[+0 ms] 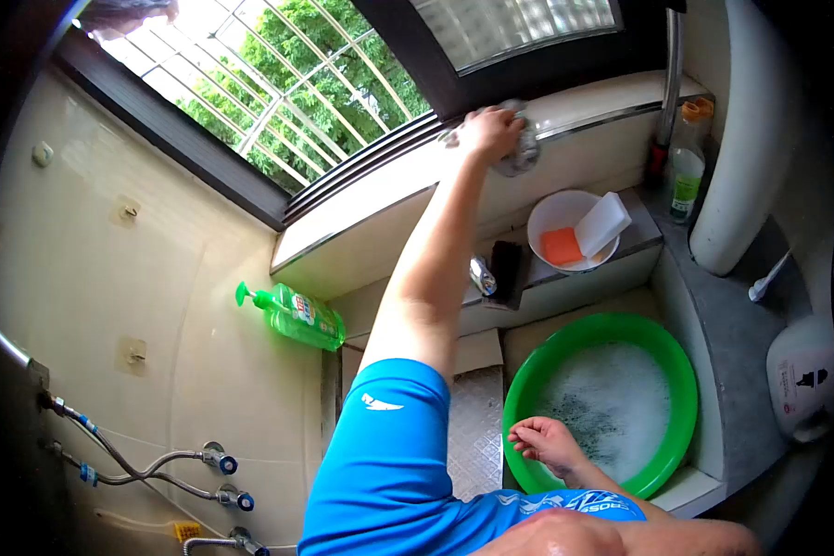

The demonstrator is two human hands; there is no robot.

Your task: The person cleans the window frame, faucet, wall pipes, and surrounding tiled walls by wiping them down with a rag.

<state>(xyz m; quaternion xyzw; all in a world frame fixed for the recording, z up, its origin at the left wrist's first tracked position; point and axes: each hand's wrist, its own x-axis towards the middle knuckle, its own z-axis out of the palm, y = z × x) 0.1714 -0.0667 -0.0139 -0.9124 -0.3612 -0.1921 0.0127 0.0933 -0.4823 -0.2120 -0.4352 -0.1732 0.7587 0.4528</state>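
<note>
My left hand (493, 132) reaches far forward to the windowsill, its fingers closed over a crumpled greyish rag (526, 153). The rag lies against the pale sill (574, 109), just below the dark window frame. Low in the view, my right hand (549, 441) hovers by the left rim of a green basin (681, 408). Its fingers are curled in, and nothing shows in them. White suds and dark water fill the basin.
A white bowl (542, 215) with an orange sponge (561, 246) and a white block stands on the ledge beside a dark brush (505, 269). A green pump bottle (304, 317) is at the left wall. Bottles, a pipe (741, 157) and a white jug (803, 371) are right.
</note>
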